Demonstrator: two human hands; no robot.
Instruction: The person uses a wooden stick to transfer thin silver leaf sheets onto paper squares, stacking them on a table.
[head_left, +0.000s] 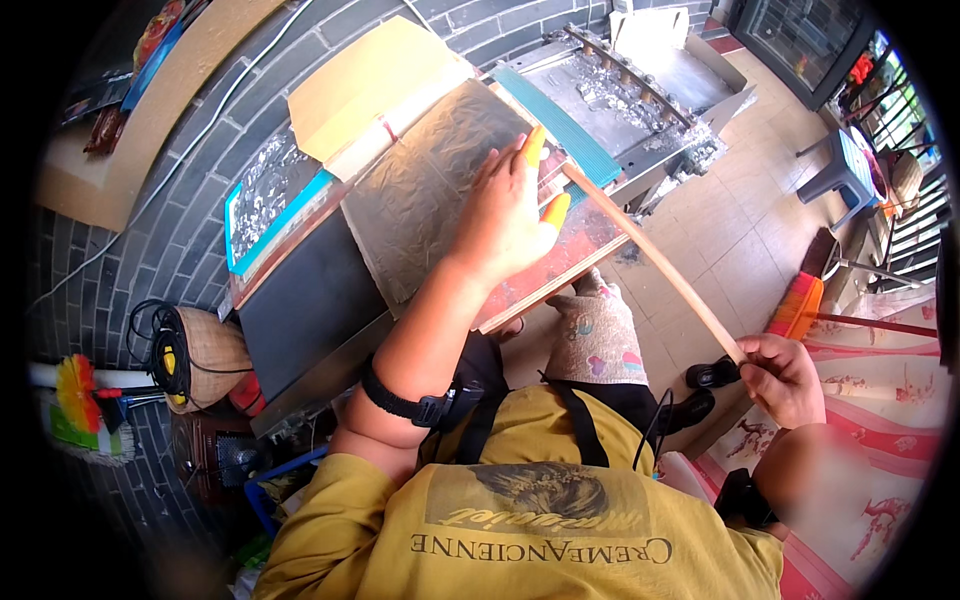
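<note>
My left hand (506, 206) rests on a large crinkled dark sheet (420, 180) on the bench, with yellow coverings on two of its digits; it is next to the far end of a long thin wooden stick (667, 274). My right hand (784, 379) pinches the near end of that stick, out to the right of the bench. The stick slants up from it to the reddish board (525, 262) by my left hand. A stack of tan paper (375, 94) lies beyond the dark sheet. A ribbed teal mat (559, 112) shows at the right of the sheet.
A blue-edged tray (277, 191) with silvery flakes stands against the brick wall. Behind the bench is a metal tray (600, 97) with a rod and silvery scraps. A grey stool (836, 169) and an orange broom (796, 304) are at the right. A woven basket (206, 356) stands left.
</note>
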